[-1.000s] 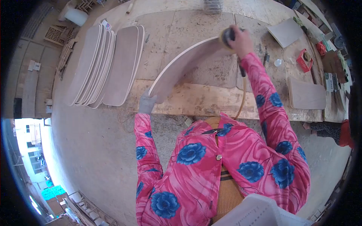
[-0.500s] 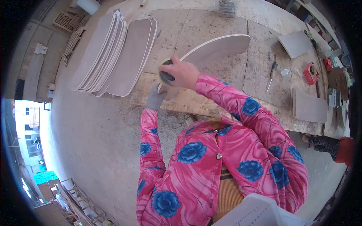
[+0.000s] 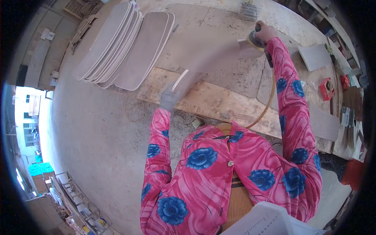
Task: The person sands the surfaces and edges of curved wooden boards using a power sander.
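Observation:
My right hand [image 3: 267, 33] is closed around a round, dark sander [image 3: 255, 40] with a yellowish rim. A brown hose [image 3: 270, 98] runs from near it toward my body. The sander is at the far right end of a long curved wooden board [image 3: 219, 59], which is partly smeared by a blur. In a grey glove, my left hand [image 3: 169, 98] grips the board's near left end, and its fingers are partly hidden. To the left lie a stack of similar boards [image 3: 105, 45] and a couple more boards [image 3: 145, 51] beside it.
The wooden workbench [image 3: 235, 98] spans the view. At its right are a flat panel [image 3: 314, 57], a red box [image 3: 326, 89] and a stack of panels [image 3: 324, 121], partly behind my sleeve. A wire-wrapped container [image 3: 250, 11] stands at the back. A wooden rack [image 3: 80, 199] is at lower left.
My right hand has moved the sander from the board's near left end to its far right end. My left hand stays near the left end. The view has shifted slightly.

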### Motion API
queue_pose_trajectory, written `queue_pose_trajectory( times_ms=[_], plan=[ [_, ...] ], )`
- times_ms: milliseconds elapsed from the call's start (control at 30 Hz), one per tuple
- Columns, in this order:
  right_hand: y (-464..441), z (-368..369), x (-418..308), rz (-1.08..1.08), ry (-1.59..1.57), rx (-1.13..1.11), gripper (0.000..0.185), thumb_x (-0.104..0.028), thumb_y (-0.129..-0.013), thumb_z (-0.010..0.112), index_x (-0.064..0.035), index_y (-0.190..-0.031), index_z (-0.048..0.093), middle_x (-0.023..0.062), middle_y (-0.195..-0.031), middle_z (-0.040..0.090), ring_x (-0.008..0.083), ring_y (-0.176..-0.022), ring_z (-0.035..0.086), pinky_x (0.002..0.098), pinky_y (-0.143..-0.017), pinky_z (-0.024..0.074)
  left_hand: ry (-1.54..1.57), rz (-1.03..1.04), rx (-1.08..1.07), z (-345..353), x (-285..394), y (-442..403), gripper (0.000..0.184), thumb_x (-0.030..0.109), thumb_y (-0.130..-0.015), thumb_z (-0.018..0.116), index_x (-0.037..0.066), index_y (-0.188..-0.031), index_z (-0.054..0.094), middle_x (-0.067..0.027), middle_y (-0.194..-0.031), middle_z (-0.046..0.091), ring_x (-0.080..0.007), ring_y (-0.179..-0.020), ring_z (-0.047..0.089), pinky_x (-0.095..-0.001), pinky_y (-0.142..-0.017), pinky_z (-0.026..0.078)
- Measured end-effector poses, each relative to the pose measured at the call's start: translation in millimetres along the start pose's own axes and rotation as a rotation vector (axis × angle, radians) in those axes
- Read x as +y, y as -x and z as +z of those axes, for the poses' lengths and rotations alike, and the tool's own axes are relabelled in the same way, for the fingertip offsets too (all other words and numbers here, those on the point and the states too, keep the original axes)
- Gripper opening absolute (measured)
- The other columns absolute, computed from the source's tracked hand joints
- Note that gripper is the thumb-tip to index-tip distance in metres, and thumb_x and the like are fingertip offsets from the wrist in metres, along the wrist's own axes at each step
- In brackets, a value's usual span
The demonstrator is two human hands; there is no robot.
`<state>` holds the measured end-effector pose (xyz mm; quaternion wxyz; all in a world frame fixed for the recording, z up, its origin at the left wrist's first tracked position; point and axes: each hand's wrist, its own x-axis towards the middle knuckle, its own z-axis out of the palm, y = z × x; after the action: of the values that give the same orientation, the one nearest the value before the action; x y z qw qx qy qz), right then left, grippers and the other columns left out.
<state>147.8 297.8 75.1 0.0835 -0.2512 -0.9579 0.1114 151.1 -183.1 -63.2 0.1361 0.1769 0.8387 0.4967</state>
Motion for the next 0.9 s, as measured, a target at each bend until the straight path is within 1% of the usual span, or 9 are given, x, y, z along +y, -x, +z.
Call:
queue_pose_trajectory(
  times_ms=[100, 200, 333, 433, 467, 533, 600, 700, 900],
  plan=[
    [1.8, 14.0, -31.3, -0.155, 0.112, -0.039, 0.056, -0.036, -0.065, 0.066, -0.0237, -0.118, 0.056, 0.0137, -0.101, 0.066, 0.034, -0.092, 0.063, 0.0435, -0.081, 0.0495, 0.059, 0.025, 0.007, -3.5, 14.4, 6.7, 0.045, 0.011, -0.08, 0.063, 0.001, -0.122, 0.053, -0.0076, -0.102, 0.065, -0.0169, -0.095, 0.061, -0.0316, -0.083, 0.049],
    [34.2, 24.5, -106.3, -0.466, -0.138, -0.193, 0.056, -0.031, -0.065, 0.065, -0.0201, -0.118, 0.056, 0.018, -0.101, 0.065, 0.035, -0.093, 0.063, 0.0432, -0.081, 0.0503, 0.034, -0.123, -0.057, -10.0, 54.5, 12.3, 0.044, 0.012, -0.081, 0.063, 0.001, -0.122, 0.054, -0.0059, -0.102, 0.065, -0.0168, -0.094, 0.062, -0.0317, -0.084, 0.049],
    [114.6, 56.3, -208.6, -0.754, -0.367, -0.143, 0.05, -0.025, -0.067, 0.063, -0.0243, -0.116, 0.058, 0.02, -0.1, 0.058, 0.0394, -0.086, 0.062, 0.0457, -0.075, 0.0518, 0.207, -0.105, 0.045, 3.9, -0.5, 4.0, 0.042, 0.012, -0.08, 0.065, 0.001, -0.12, 0.055, -0.0058, -0.103, 0.065, -0.0152, -0.092, 0.061, -0.0318, -0.083, 0.049],
    [168.9, 44.5, -249.3, -0.844, -0.413, -0.281, 0.045, -0.025, -0.071, 0.063, -0.022, -0.116, 0.058, 0.0215, -0.1, 0.053, 0.0402, -0.082, 0.06, 0.0432, -0.076, 0.0518, -0.023, -0.094, 0.047, 12.4, -28.5, -4.4, 0.043, 0.016, -0.081, 0.066, 0.005, -0.121, 0.057, -0.0045, -0.103, 0.065, -0.0168, -0.088, 0.062, -0.0301, -0.075, 0.05],
    [175.4, 45.2, -253.5, -0.842, -0.409, -0.281, 0.045, -0.025, -0.071, 0.063, -0.022, -0.116, 0.058, 0.0215, -0.1, 0.053, 0.0402, -0.082, 0.06, 0.0432, -0.076, 0.0518, 0.458, -0.057, 0.121, 19.7, -30.2, -7.8, 0.042, 0.018, -0.08, 0.067, 0.004, -0.119, 0.058, -0.0057, -0.101, 0.066, -0.0164, -0.088, 0.062, -0.0305, -0.075, 0.05],
    [181.6, 46.9, -256.4, -0.831, -0.407, -0.271, 0.043, -0.026, -0.071, 0.063, -0.0233, -0.114, 0.058, 0.0208, -0.101, 0.054, 0.0396, -0.082, 0.061, 0.043, -0.075, 0.052, 0.939, -0.018, 0.187, 22.9, -40.2, -9.9, 0.042, 0.021, -0.08, 0.069, 0.004, -0.117, 0.059, -0.0069, -0.1, 0.067, -0.0161, -0.087, 0.062, -0.0309, -0.075, 0.05],
    [162.8, 35.8, -240.9, -0.726, -0.376, -0.264, 0.043, -0.025, -0.071, 0.062, -0.0255, -0.114, 0.058, 0.0208, -0.102, 0.053, 0.0403, -0.084, 0.061, 0.045, -0.075, 0.0518, 0.127, -0.059, 0.048, 11.5, -51.7, -5.0, 0.042, 0.021, -0.08, 0.067, 0.002, -0.116, 0.059, -0.0096, -0.098, 0.067, -0.0159, -0.088, 0.062, -0.031, -0.077, 0.049],
    [98.4, 46.0, -185.2, -0.551, -0.265, -0.132, 0.047, -0.025, -0.069, 0.061, -0.0277, -0.115, 0.057, 0.0218, -0.102, 0.057, 0.0419, -0.086, 0.061, 0.0471, -0.076, 0.0516, 0.217, -0.138, -0.003, 5.6, -23.6, 1.7, 0.041, 0.019, -0.081, 0.064, 0.001, -0.117, 0.058, -0.0108, -0.1, 0.066, -0.0169, -0.088, 0.062, -0.0303, -0.079, 0.049],
    [12.8, 11.9, -32.1, -0.109, -0.081, 0.052, 0.053, -0.033, -0.066, 0.067, -0.0167, -0.116, 0.057, 0.0177, -0.094, 0.066, 0.0355, -0.094, 0.063, 0.041, -0.083, 0.0504, 0.109, -0.104, 0.038, 3.5, -3.6, 6.8, 0.041, 0.016, -0.081, 0.063, 0.0, -0.118, 0.057, -0.0108, -0.101, 0.066, -0.016, -0.09, 0.062, -0.0297, -0.08, 0.049]
  ],
)
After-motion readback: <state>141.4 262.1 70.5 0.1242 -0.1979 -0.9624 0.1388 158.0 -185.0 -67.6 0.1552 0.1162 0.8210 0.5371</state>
